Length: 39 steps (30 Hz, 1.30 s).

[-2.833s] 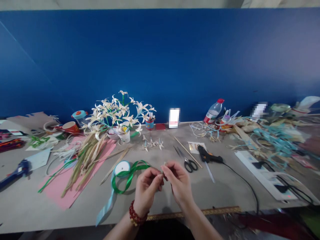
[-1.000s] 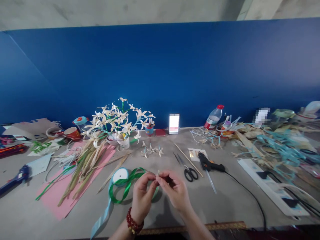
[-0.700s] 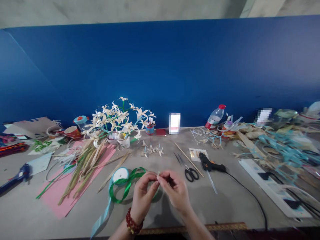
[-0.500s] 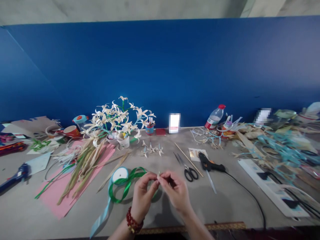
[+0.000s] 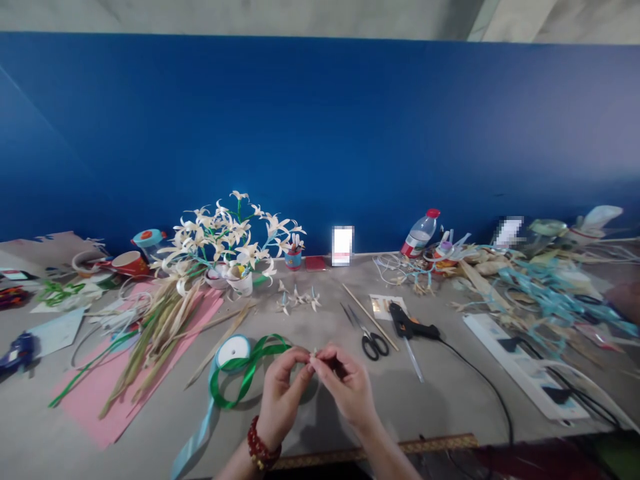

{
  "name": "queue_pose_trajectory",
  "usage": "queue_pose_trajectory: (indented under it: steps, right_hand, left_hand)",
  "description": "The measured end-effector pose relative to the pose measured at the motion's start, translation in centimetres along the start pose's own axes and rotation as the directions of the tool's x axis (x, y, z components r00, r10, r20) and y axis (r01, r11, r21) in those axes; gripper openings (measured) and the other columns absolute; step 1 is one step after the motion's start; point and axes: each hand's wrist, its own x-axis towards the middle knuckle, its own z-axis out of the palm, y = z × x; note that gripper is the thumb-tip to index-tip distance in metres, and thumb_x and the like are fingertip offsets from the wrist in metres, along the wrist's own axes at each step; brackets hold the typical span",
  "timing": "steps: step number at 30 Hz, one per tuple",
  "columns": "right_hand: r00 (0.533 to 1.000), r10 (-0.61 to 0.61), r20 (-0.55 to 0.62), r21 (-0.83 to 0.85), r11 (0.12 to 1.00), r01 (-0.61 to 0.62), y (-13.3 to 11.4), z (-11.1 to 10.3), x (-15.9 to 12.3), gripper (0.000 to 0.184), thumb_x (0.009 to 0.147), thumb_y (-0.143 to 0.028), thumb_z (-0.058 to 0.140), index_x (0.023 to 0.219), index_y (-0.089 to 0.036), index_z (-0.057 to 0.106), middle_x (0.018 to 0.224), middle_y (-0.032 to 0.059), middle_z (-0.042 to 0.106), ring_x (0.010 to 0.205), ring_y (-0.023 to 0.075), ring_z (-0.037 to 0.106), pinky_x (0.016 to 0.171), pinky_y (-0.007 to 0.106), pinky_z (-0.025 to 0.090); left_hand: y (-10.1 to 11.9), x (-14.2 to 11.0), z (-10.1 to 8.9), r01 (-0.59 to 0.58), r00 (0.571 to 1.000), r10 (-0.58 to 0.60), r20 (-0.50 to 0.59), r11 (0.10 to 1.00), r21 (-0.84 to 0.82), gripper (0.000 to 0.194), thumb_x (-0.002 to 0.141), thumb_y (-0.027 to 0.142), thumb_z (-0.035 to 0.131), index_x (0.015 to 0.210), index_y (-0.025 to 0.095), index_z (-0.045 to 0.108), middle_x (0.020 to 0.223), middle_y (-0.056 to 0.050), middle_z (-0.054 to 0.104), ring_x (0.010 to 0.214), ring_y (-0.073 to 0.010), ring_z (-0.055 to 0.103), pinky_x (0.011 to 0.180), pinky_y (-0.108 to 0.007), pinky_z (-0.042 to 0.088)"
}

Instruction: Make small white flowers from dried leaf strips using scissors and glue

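Observation:
My left hand (image 5: pixel 281 397) and my right hand (image 5: pixel 349 388) meet fingertip to fingertip above the table's front part. Both are closed in a pinch on a tiny pale piece (image 5: pixel 314 353); the fingers cover most of it, so its kind does not show. A green ribbon (image 5: pixel 246 381) loops just left of my left hand, partly over a spool of light blue ribbon (image 5: pixel 234 350). Black-handled scissors (image 5: pixel 374 345) lie to the right of my right hand, their blades pointing away. Beyond my fingers, several small white flowers (image 5: pixel 298 298) rest on the table.
White flowers (image 5: pixel 225 233) stand in cups at the back left. Dried husk strips (image 5: pixel 145 347) cover pink paper (image 5: pixel 95 413). To the right lie a wooden stick (image 5: pixel 370 317), a glue gun (image 5: pixel 413 325) with its cord, a power strip (image 5: pixel 525 370) and blue strands (image 5: pixel 555 287). A bottle (image 5: pixel 421 233) leans behind.
The view has turned slightly right, so the things on the table sit further left. Both hands keep their pinch in nearly the same pose. A blurred dark shape appears at the right edge.

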Motion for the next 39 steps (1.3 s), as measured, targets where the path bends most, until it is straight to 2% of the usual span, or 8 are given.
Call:
queue_pose_trajectory:
  steps: [6,10,14,20,28,34,37,39]
  right_hand:
    - [0.999,0.038,0.022,-0.046,0.998,-0.037,0.3,0.0,0.0,0.015,0.081,-0.034,0.069,0.083,-0.018,0.069,0.072,0.0024,0.066,0.064,0.0156,0.059,0.06,0.025,0.048]
    - [0.998,0.049,0.047,-0.036,0.998,-0.047,0.3,0.1,-0.1,0.016,0.082,-0.034,0.069,0.083,-0.018,0.07,0.076,0.0037,0.068,0.067,0.0165,0.061,0.062,0.026,0.05]
    - [0.998,0.046,0.05,-0.034,0.998,-0.044,0.5,-0.1,-0.3,0.016,0.084,-0.034,0.067,0.084,-0.019,0.07,0.079,0.0043,0.07,0.07,0.0176,0.063,0.065,0.026,0.051]
    - [0.992,0.087,0.089,-0.162,0.984,-0.072,1.4,-1.5,-0.5,0.021,0.089,-0.037,0.062,0.085,-0.018,0.071,0.075,0.0032,0.069,0.067,0.0171,0.061,0.061,0.024,0.047]
    - [0.969,0.124,0.214,-0.358,0.933,-0.04,3.5,-2.5,-0.5,0.021,0.09,-0.033,0.056,0.078,-0.019,0.066,0.071,0.0024,0.066,0.065,0.0184,0.059,0.059,0.025,0.042]
    - [0.952,0.095,0.29,-0.509,0.858,0.069,4.5,-2.4,-0.5,0.016,0.087,-0.025,0.051,0.076,-0.02,0.063,0.077,0.0039,0.067,0.076,0.0203,0.063,0.07,0.026,0.046]
    - [0.947,0.112,0.3,-0.607,0.788,0.099,4.9,-2.3,-0.6,0.015,0.087,-0.025,0.051,0.09,-0.02,0.064,0.089,0.0073,0.069,0.083,0.0224,0.065,0.073,0.028,0.048]
    - [0.946,0.154,0.286,-0.694,0.714,0.093,5.1,-2.0,-0.7,0.023,0.085,-0.025,0.054,0.106,-0.019,0.063,0.1,0.0097,0.07,0.088,0.0248,0.066,0.075,0.03,0.049]
  left_hand:
    - [-0.4,0.1,-0.1,0.081,0.996,-0.083,-0.014,0.991,-0.104,0.019,0.08,0.036,0.07,0.078,0.017,0.069,0.078,-0.005,0.067,0.077,-0.0198,0.062,0.073,-0.028,0.05]
    - [-0.4,0.1,0.0,0.139,0.99,-0.141,0.007,0.963,-0.232,0.019,0.078,0.035,0.073,0.077,0.017,0.068,0.074,-0.002,0.064,0.071,-0.016,0.058,0.067,-0.024,0.049]
    - [-0.6,-0.1,-0.2,0.16,0.987,-0.162,0.015,0.951,-0.263,0.018,0.08,0.034,0.072,0.078,0.016,0.067,0.071,-0.001,0.063,0.067,-0.0137,0.055,0.063,-0.022,0.046]
    - [-0.8,-0.3,-1.1,0.188,0.981,-0.191,0.016,0.939,-0.288,0.017,0.085,0.033,0.067,0.082,0.017,0.065,0.073,-0.002,0.065,0.071,-0.0146,0.057,0.068,-0.024,0.046]
    - [-0.6,-0.2,-1.8,0.223,0.966,-0.25,-0.061,0.93,-0.292,0.023,0.081,0.036,0.07,0.076,0.016,0.064,0.069,-0.001,0.062,0.068,-0.0134,0.054,0.066,-0.023,0.042]
    - [-0.8,-0.2,-2.4,0.213,0.972,-0.234,-0.028,0.923,-0.321,0.023,0.081,0.036,0.071,0.075,0.015,0.063,0.068,-0.001,0.061,0.067,-0.0128,0.053,0.066,-0.022,0.042]
    - [-1.3,0.0,-3.2,0.206,0.972,-0.23,-0.04,0.926,-0.317,0.022,0.082,0.036,0.071,0.077,0.016,0.064,0.069,-0.001,0.061,0.067,-0.0122,0.053,0.066,-0.022,0.042]
    - [-1.5,0.1,-3.6,0.2,0.973,-0.225,-0.045,0.929,-0.312,0.021,0.082,0.036,0.07,0.078,0.016,0.064,0.07,-0.001,0.061,0.068,-0.0122,0.053,0.066,-0.022,0.042]
